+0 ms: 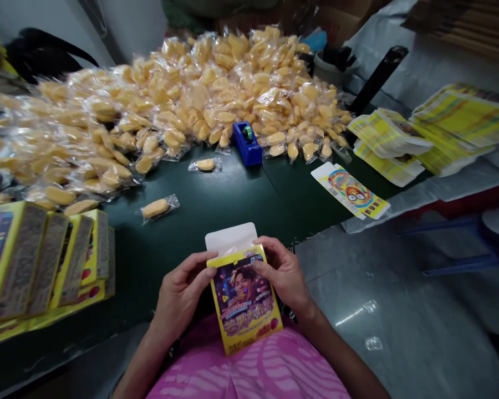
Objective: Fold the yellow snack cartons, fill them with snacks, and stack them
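A yellow printed carton point(245, 307) leans upright against my lap at the table's near edge, its white top flap point(232, 237) raised. Some clear plastic shows in its mouth. My left hand point(181, 293) pinches the upper left edge, thumb on the front. On the upper right edge, my right hand point(285, 274) grips with thumb in front and fingers behind. Beyond the carton, two wrapped yellow pieces, a nearer one point(155, 208) and a farther one point(205, 164), lie singly on the dark green table point(258, 199).
A large heap of wrapped yellow pieces point(216, 83) covers the back. In front of it stands a blue tape dispenser point(248, 145). Filled-out cartons point(45, 260) are stacked at left. Flat cartons point(393, 138) lie at right, near a single flat carton point(351, 191). A blue stool point(474, 238) stands beyond the table.
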{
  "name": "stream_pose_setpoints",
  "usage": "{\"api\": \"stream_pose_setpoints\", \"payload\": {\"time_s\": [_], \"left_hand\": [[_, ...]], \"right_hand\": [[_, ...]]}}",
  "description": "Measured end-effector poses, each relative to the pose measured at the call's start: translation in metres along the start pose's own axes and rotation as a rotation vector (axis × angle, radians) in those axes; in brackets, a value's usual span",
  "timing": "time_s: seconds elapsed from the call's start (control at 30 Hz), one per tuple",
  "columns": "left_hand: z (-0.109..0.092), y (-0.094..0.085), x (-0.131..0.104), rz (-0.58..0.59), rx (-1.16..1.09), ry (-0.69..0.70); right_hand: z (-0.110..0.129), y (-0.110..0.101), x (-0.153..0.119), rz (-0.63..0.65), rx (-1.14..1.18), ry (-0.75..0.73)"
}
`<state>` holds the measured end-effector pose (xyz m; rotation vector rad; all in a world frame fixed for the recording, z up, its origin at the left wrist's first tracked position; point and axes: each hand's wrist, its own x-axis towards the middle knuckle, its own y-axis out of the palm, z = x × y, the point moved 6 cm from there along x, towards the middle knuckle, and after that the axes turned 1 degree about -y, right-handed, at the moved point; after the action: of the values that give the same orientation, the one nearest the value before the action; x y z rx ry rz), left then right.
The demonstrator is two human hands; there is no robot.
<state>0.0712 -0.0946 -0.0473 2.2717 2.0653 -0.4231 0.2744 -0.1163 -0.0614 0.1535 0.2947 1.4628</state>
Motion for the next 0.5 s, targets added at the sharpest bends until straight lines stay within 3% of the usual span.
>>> {"api": "stream_pose_setpoints", "payload": {"time_s": [0.2,0.3,0.37,0.5], "left_hand": [[-0.002,-0.001,0.004,-0.042,-0.065,0.067],[-0.001,0.002,0.008,-0.047,-0.173,0.018],[-0.007,0.003,0.009,-0.002,-0.162,0.035],[-0.028,0.014,0.002,0.200,-0.006,0.093]], "right_hand": [[0.025,-0.009,-0.001,-0.128,-0.298,-0.229],[0.026,-0.012,0.002,-0.125,-0.224,-0.201],[0.024,-0.014,0.001,-0.086,-0.168,-0.172],[0.025,-0.016,-0.006,0.017,-0.122,-0.176]]}}
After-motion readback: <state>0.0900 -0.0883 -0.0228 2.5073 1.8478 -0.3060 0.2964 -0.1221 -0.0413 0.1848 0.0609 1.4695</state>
